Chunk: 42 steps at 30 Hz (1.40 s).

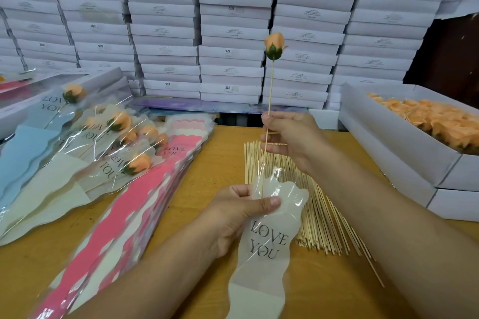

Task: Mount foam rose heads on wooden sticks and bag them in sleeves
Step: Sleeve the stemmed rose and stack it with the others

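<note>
Nearest, at about six o'clock, the left hand pinches the scalloped mouth of a pale "LOVE YOU" sleeve, thumb on top and fingers curled beneath, the sleeve's long axis running from roughly twelve o'clock at the mouth down to six o'clock toward the body. Just above it, toward twelve o'clock, the right hand grips a wooden stick between curled fingers and thumb; the stick stands nearly upright, tilted slightly, with an orange foam rose head mounted at its top end and its lower end reaching down into the sleeve's mouth, where the film blurs how far it has entered. The stick's axis lines up almost with the sleeve's, so the coming move looks like a straight slide down along that shared line, the right hand feeding and the left hand, the nearer one, holding the mouth. Beneath both hands lies a bundle of bare sticks on the wooden table. At nine o'clock rests a stack of empty sleeves, and beyond it, toward ten o'clock, a pile of bagged roses. At two to three o'clock a white tray box holds loose orange rose heads. Farthest, stacked white boxes fill the wall.
</note>
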Available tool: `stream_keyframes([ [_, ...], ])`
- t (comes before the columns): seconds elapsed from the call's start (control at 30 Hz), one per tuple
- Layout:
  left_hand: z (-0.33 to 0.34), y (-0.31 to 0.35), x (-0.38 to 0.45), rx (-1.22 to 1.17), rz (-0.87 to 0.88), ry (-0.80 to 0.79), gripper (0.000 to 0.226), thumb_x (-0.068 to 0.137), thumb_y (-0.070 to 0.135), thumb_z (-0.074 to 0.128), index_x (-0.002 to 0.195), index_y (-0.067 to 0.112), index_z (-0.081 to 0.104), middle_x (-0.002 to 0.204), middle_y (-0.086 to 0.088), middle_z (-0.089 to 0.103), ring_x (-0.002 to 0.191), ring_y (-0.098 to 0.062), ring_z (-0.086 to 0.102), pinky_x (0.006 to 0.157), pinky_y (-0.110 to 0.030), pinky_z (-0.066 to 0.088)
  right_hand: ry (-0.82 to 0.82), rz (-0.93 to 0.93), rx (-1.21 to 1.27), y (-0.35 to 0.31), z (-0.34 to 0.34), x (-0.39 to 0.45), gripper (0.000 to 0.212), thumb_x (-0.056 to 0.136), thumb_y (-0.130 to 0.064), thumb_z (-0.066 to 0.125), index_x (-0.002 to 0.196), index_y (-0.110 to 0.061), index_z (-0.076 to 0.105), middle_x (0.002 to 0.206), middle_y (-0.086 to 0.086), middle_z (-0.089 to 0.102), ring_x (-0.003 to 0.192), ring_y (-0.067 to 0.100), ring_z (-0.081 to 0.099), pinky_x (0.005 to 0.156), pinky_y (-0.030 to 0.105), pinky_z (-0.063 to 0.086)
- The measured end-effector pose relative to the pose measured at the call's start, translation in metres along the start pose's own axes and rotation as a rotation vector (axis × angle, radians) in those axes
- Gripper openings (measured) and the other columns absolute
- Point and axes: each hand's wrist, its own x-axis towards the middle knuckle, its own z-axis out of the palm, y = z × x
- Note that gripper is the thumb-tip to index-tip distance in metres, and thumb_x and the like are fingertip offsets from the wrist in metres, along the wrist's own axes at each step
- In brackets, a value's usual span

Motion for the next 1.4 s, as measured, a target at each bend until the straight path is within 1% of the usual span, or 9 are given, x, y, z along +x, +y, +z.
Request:
stream_keyframes([
  [0.17, 0.001, 0.002, -0.001, -0.040, -0.004, 0.047, 0.066, 0.061, 0.008, 0.086, 0.121, -0.003, 0.060, 0.100, -0.023, 0.075, 0.084, -0.033, 0.075, 0.067, -0.042, 0.063, -0.069, 0.042, -0.156, 0.001, -0.009, 0.000, 0.005, 0.088, -0.012, 0.075, 0.092, -0.011, 0.073, 0.074, 0.003, 0.071, 0.059, 0.013, 0.069, 0.053, 0.023, 0.056],
  [0.33, 0.004, 0.001, -0.002, -0.050, -0.008, 0.065, 0.071, 0.070, 0.008, 0.083, 0.132, -0.006, 0.053, 0.115, -0.028, 0.069, 0.108, -0.042, 0.068, 0.095, -0.057, 0.054, -0.126, 0.070, -0.262, 0.001, -0.019, -0.002, 0.012, 0.086, -0.010, 0.076, 0.098, -0.007, 0.074, 0.076, 0.005, 0.074, 0.064, 0.014, 0.070, 0.060, 0.025, 0.060],
  [0.53, 0.005, 0.002, -0.003, -0.025, 0.010, 0.057, 0.067, 0.075, 0.019, 0.080, 0.130, -0.008, 0.055, 0.120, -0.033, 0.065, 0.108, -0.044, 0.066, 0.095, -0.056, 0.054, -0.203, 0.118, -0.386, 0.000, -0.025, -0.008, 0.011, 0.086, -0.011, 0.076, 0.096, -0.007, 0.074, 0.081, 0.009, 0.076, 0.066, 0.013, 0.072, 0.055, 0.021, 0.057],
  [0.63, 0.004, 0.001, -0.002, -0.024, 0.030, 0.025, 0.062, 0.077, 0.022, 0.077, 0.124, -0.014, 0.058, 0.117, -0.034, 0.066, 0.093, -0.037, 0.066, 0.086, -0.048, 0.057, -0.240, 0.139, -0.439, -0.001, -0.026, -0.012, 0.010, 0.086, -0.011, 0.076, 0.095, -0.008, 0.074, 0.081, 0.007, 0.077, 0.063, 0.009, 0.071, 0.050, 0.017, 0.052],
  [0.73, 0.002, 0.000, 0.000, -0.036, 0.046, -0.005, 0.056, 0.075, 0.021, 0.077, 0.117, -0.013, 0.064, 0.104, -0.029, 0.072, 0.079, -0.032, 0.071, 0.076, -0.043, 0.061, -0.243, 0.140, -0.452, -0.003, -0.027, -0.012, 0.011, 0.086, -0.011, 0.076, 0.094, -0.004, 0.073, 0.077, 0.006, 0.076, 0.067, 0.013, 0.072, 0.059, 0.025, 0.060],
  [0.9, 0.001, -0.003, 0.001, -0.019, 0.014, -0.062, 0.012, 0.073, 0.018, 0.078, 0.075, 0.006, 0.077, 0.088, -0.024, 0.075, 0.069, -0.029, 0.074, 0.060, -0.035, 0.062, -0.056, 0.063, -0.341, -0.019, -0.021, -0.001, 0.014, 0.094, -0.016, 0.067, 0.095, -0.002, 0.069, 0.086, 0.015, 0.074, 0.064, 0.016, 0.069, 0.058, 0.024, 0.059],
  [1.0, 0.002, -0.003, -0.001, -0.031, 0.005, -0.083, 0.017, 0.077, 0.016, 0.076, 0.084, 0.000, 0.077, 0.095, -0.027, 0.074, 0.073, -0.031, 0.074, 0.062, -0.036, 0.062, 0.013, 0.017, -0.277, -0.027, -0.017, 0.004, 0.011, 0.096, -0.015, 0.064, 0.097, -0.004, 0.067, 0.076, 0.009, 0.074, 0.058, 0.013, 0.066, 0.052, 0.021, 0.056],
  [1.13, 0.004, -0.001, -0.003, -0.051, 0.013, -0.066, 0.049, 0.075, 0.019, 0.076, 0.113, -0.011, 0.067, 0.105, -0.029, 0.072, 0.080, -0.031, 0.073, 0.073, -0.039, 0.063, -0.021, 0.028, -0.290, -0.026, -0.018, 0.003, 0.008, 0.094, -0.011, 0.066, 0.098, -0.004, 0.068, 0.075, 0.008, 0.073, 0.059, 0.013, 0.067, 0.052, 0.021, 0.057],
  [1.4, -0.001, 0.004, -0.003, -0.104, 0.033, -0.038, 0.047, 0.081, 0.019, 0.074, 0.116, -0.011, 0.066, 0.102, -0.026, 0.074, 0.076, -0.029, 0.073, 0.072, -0.039, 0.062, -0.139, 0.087, -0.417, -0.009, -0.024, -0.005, 0.011, 0.090, -0.010, 0.070, 0.093, 0.000, 0.072, 0.074, 0.007, 0.072, 0.063, 0.013, 0.069, 0.055, 0.022, 0.056],
])
